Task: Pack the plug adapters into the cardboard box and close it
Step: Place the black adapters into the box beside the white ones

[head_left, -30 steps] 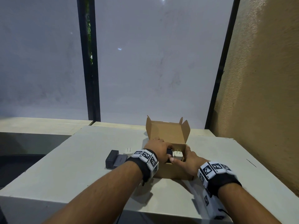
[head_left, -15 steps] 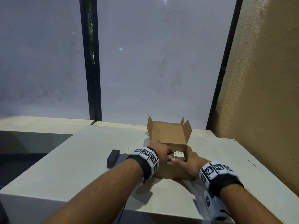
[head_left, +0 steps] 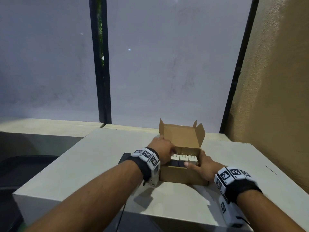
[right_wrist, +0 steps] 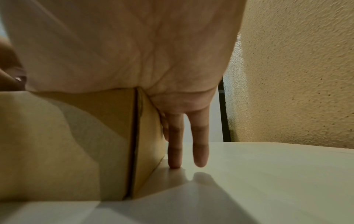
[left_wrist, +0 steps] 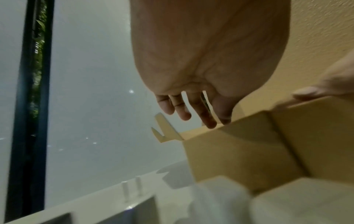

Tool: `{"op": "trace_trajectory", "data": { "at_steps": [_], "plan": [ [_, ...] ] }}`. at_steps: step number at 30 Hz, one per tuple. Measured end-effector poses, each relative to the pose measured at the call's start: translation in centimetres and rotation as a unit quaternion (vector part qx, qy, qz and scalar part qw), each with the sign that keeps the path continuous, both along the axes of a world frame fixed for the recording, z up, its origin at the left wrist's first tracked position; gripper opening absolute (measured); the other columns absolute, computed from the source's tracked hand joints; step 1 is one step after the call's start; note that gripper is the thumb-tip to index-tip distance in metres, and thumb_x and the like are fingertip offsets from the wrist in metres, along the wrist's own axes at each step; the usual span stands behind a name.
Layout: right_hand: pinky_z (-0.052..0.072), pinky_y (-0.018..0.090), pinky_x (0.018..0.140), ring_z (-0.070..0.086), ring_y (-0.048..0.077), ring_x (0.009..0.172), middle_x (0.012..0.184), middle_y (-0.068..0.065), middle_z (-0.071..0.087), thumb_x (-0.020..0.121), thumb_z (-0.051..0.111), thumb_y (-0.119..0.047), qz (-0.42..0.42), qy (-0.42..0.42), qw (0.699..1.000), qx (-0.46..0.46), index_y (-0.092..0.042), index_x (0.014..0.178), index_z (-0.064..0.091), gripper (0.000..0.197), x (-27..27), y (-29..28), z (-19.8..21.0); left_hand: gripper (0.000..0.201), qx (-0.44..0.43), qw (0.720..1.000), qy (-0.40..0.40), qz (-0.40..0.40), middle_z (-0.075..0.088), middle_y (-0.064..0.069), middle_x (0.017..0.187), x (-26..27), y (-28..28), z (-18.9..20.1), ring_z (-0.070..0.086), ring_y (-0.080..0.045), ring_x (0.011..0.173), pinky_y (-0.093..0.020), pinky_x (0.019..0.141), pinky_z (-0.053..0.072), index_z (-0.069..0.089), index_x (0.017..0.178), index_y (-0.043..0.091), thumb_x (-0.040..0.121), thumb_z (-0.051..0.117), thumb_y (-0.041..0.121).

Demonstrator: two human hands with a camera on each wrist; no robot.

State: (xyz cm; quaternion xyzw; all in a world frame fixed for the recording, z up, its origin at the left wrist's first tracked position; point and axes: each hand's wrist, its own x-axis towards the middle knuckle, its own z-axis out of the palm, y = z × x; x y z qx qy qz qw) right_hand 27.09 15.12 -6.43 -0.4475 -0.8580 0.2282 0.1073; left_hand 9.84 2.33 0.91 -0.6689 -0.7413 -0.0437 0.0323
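Left hand: my left hand point(head_left: 163, 152) hangs over the left wall of the cardboard box point(head_left: 182, 175) with fingers point(left_wrist: 206, 116) straight and loose, tips at the rim, holding nothing.
Right hand: my right hand point(head_left: 203, 167) braces the right near corner of the box; fingers point(right_wrist: 175, 145) lie straight down along its right wall with tips reaching the surface point(head_left: 100, 164), thumb laid over the near rim toward the adapters. It is spread flat against the cardboard, not curled round anything.
White plug adapters: three white plug adapters point(head_left: 183, 159) stand side by side in the far row inside the box, prongs up.
Dark adapters in box: something dark point(head_left: 175, 164) fills the near row in front of the white ones; I judge these are dark adapters, though little of them shows.
Left outside: a dark adapter point(head_left: 124, 158) lies on the surface just left of my left wrist, mostly hidden by it; how many remain there I cannot tell.
Lid: the lid point(head_left: 182, 136) stands upright at the far side, side tabs spread.
Step in hand: as I judge it, seating what is in the box while the right hand steadies it; packing is well along, closing not begun.
Next move: I would take my left hand to the dark adapter outside, pinch it, and fit it into any gap left, if room allows; then fold the lid toward me and tuck its tabs.
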Motion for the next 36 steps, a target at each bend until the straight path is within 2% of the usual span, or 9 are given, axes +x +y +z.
{"op": "trace_trajectory", "data": {
  "at_steps": [4,6,9,13,16,18,26,29,36],
  "plan": [
    [0.049,0.05,0.106,0.059,0.029,0.126,0.148,0.005,0.053,0.032,0.034,-0.112,0.003,0.01,1.0,-0.01,-0.028,0.155,0.019,0.149,0.0,0.3,-0.1,0.034,0.072,0.995,-0.057,0.04,0.063,0.007,0.115,-4.9,-2.8,0.8,0.053,-0.015,0.107,-0.03,0.09,0.043,0.066,0.115,0.032,0.092,0.054,0.01],
    [0.049,0.05,0.106,0.059,0.029,0.125,0.147,0.005,0.053,0.03,0.033,-0.112,0.003,0.008,1.0,-0.008,-0.028,0.155,0.019,0.151,0.2,0.2,0.1,0.033,0.054,0.988,-0.12,0.077,0.062,0.007,0.116,-7.6,-4.4,0.8,0.057,-0.014,0.103,-0.028,0.09,0.046,0.062,0.12,0.031,0.092,0.06,0.014],
    [0.048,0.049,0.106,0.059,0.03,0.126,0.148,0.007,0.052,0.028,0.03,-0.112,0.003,0.0,1.0,-0.006,-0.027,0.156,0.017,0.155,0.2,0.0,0.3,0.056,-0.019,0.978,-0.173,0.118,0.059,0.006,0.125,-10.7,-7.0,0.2,0.06,-0.014,0.094,-0.025,0.085,0.047,0.049,0.135,0.031,0.086,0.069,0.013],
    [0.047,0.048,0.108,0.057,0.029,0.128,0.15,0.007,0.05,0.027,0.03,-0.112,0.008,0.001,1.0,-0.01,-0.027,0.157,0.017,0.155,0.2,-0.2,0.5,0.082,-0.133,0.973,-0.138,0.129,0.042,0.001,0.148,-12.1,-9.4,-0.7,0.049,-0.02,0.127,-0.019,0.089,0.038,0.027,0.15,0.024,0.083,0.068,0.002],
    [0.047,0.047,0.108,0.056,0.029,0.128,0.151,0.005,0.049,0.028,0.031,-0.112,0.012,0.007,1.0,-0.014,-0.027,0.157,0.018,0.155,0.4,-0.3,0.7,0.093,-0.171,0.966,-0.148,0.125,0.037,-0.001,0.152,-12.3,-9.4,-1.8,0.041,-0.021,0.136,-0.026,0.102,0.037,0.023,0.152,0.024,0.077,0.075,0.005],
    [0.047,0.048,0.108,0.056,0.029,0.129,0.151,0.005,0.049,0.03,0.031,-0.112,0.01,0.006,1.0,-0.012,-0.028,0.156,0.018,0.152,0.5,-0.3,0.7,0.093,-0.147,0.97,-0.144,0.13,0.041,0.0,0.149,-12.5,-9.1,-2.5,0.045,-0.021,0.133,-0.032,0.108,0.038,0.028,0.15,0.024,0.074,0.08,0.014],
    [0.048,0.047,0.107,0.058,0.029,0.127,0.148,0.006,0.052,0.025,0.027,-0.113,0.0,-0.014,1.0,-0.006,-0.025,0.155,0.019,0.157,0.4,-0.2,0.6,0.098,-0.035,0.973,-0.161,0.161,0.052,0.0,0.135,-13.6,-9.3,-2.9,0.056,-0.02,0.116,-0.027,0.097,0.045,0.041,0.142,0.016,0.058,0.091,0.027],
    [0.047,0.049,0.109,0.056,0.029,0.129,0.15,0.006,0.049,0.028,0.029,-0.113,-0.001,-0.013,1.0,-0.012,-0.026,0.157,0.017,0.155,0.4,-0.1,0.5,0.094,0.012,0.975,-0.161,0.154,0.051,-0.001,0.123,-13.7,-9.7,-2.2,0.055,-0.02,0.109,-0.032,0.098,0.048,0.049,0.136,0.017,0.054,0.092,0.033],
    [0.046,0.048,0.109,0.057,0.029,0.129,0.148,0.007,0.052,0.038,0.038,-0.107,-0.005,-0.006,1.0,-0.02,-0.024,0.157,0.018,0.147,0.6,-0.9,1.2,0.076,0.141,0.955,-0.254,0.054,0.05,-0.002,0.115,-11.1,-7.8,0.9,0.056,-0.016,0.092,-0.02,0.071,0.051,0.043,0.115,0.022,0.056,0.09,0.021]
  ]
}}
